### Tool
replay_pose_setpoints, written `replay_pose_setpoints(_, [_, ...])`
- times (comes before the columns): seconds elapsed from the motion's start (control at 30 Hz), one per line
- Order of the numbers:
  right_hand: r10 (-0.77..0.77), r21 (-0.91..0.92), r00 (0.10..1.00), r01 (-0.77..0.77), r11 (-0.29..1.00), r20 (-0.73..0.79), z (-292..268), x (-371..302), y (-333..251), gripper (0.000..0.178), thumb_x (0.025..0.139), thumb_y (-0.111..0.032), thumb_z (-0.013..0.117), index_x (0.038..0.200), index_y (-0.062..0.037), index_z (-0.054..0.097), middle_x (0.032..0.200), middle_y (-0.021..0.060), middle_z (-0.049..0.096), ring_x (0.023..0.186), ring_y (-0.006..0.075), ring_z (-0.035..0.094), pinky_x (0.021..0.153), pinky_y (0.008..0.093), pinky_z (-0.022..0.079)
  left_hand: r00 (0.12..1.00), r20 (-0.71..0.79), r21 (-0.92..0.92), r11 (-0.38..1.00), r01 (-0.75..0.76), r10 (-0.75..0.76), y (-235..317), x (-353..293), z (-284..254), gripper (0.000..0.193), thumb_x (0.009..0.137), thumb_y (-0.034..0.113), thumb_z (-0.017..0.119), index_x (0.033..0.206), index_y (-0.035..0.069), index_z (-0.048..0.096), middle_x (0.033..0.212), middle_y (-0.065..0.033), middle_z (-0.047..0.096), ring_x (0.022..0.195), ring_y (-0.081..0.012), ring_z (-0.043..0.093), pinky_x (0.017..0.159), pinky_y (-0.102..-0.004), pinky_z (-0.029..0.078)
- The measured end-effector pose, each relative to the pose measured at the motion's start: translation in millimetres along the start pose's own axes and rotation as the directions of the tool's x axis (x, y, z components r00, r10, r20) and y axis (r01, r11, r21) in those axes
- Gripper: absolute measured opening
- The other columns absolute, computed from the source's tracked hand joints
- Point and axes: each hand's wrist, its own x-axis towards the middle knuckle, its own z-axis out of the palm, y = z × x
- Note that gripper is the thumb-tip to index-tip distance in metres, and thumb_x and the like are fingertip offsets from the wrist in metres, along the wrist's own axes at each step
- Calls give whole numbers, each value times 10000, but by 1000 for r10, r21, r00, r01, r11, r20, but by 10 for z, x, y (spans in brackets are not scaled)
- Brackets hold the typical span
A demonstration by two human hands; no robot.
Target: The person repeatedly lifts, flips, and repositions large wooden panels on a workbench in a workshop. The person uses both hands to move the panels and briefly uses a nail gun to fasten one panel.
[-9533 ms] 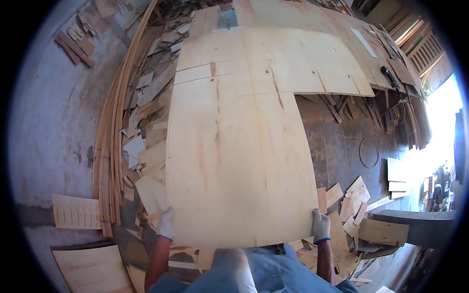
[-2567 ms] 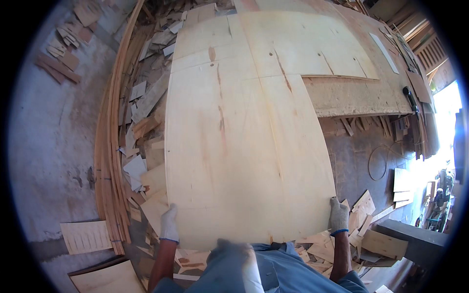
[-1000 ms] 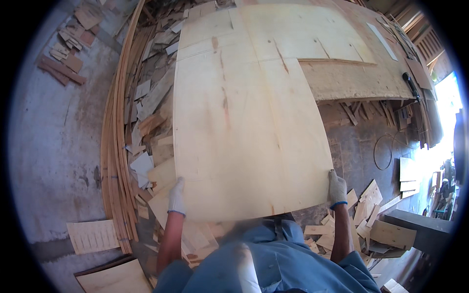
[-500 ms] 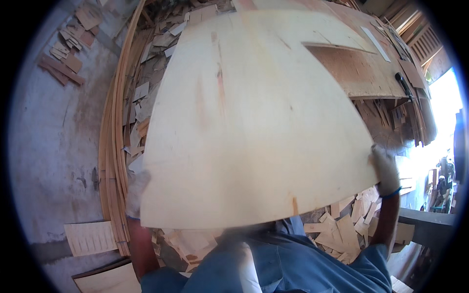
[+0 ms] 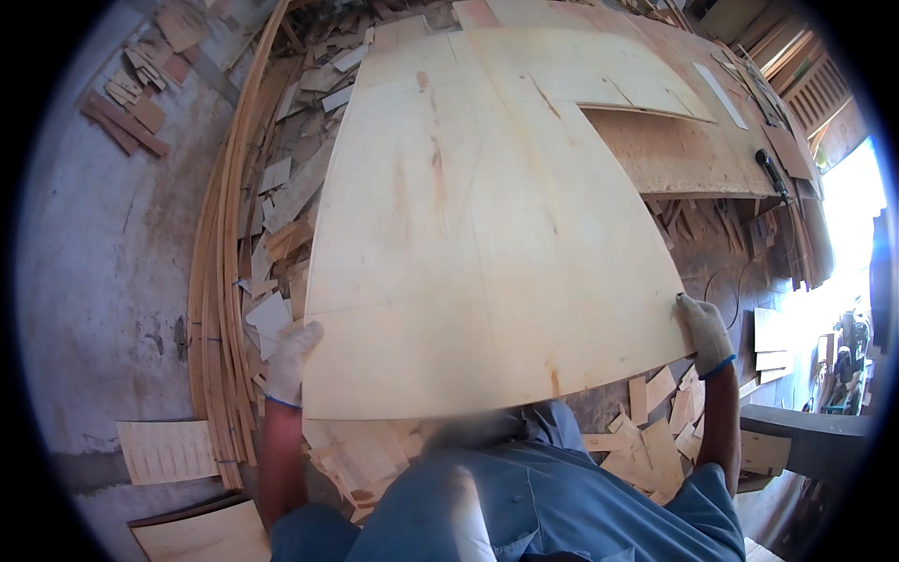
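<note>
A large pale plywood sheet [image 5: 487, 234], marked with reddish-brown streaks and knots, spans the middle of the head view. My left hand [image 5: 292, 361], in a white work glove with a blue cuff, is closed round its left edge near the corner closest to me. On the opposite edge, my right hand [image 5: 707, 330], gloved the same way, grips with the thumb on top. The fingers of both hands are partly hidden beneath the sheet. Its far part lies over a brown wooden work surface [image 5: 674, 155].
Long wooden strips [image 5: 223, 281] run along the wall at left. Thin wood offcuts [image 5: 651, 450] litter the floor on both sides. A black-handled tool [image 5: 771, 173] lies at the work surface's right edge. A curved grey ledge [image 5: 805, 420] stands at lower right.
The near end of the plywood sheet has shrunk in view and sits lower, away from my head. Both hands have moved inward with it and appear sharper.
</note>
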Motion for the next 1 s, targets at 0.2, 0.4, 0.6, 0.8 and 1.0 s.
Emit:
replay_pose_setpoints(0.2, [79,-57,994,-83,995,-79,431,450,809,419,933,-364,571,860,29,695,724,-1,618,630,91,536,563,285,428,991,-115,99,992,79,-68,-780,431,-304,457,984,330,520,1266,-27,556,1178,-121,642,1026,-196,646,870,-328,537])
replay_pose_setpoints(0.4, [107,118,991,-97,988,-83,880,707,1367,451,940,-381,553,936,47,695,763,13,637,667,91,553,590,284,443,968,-170,-86,981,171,-184,-1390,819,-380,503,993,386,494,1299,-11,535,1212,-122,624,1040,-207,643,887,-340,534])
replay_pose_setpoints(0.6, [120,34,980,-116,993,-161,929,813,1487,482,955,-386,520,859,61,673,681,16,570,633,96,493,567,314,409,968,-202,-87,988,131,-146,-1483,864,-304,563,997,448,469,1324,-8,511,1226,-133,620,1057,-220,644,891,-348,544])
replay_pose_setpoints(0.8, [120,-54,962,-137,989,-244,1092,938,1676,535,957,-405,494,781,87,611,584,56,482,582,125,438,549,376,369,922,-342,-161,978,133,-182,-1690,1034,-240,518,982,434,518,1236,-15,561,1133,-116,651,961,-208,671,824,-330,568])
replay_pose_setpoints(1.0, [49,-58,949,-70,996,-310,1247,1041,1806,632,968,-478,475,685,74,591,537,94,509,542,154,458,535,410,369,893,-425,-90,989,120,-147,-2186,1245,-665,516,988,440,509,1227,-12,576,1108,-121,663,941,-213,679,812,-350,572])
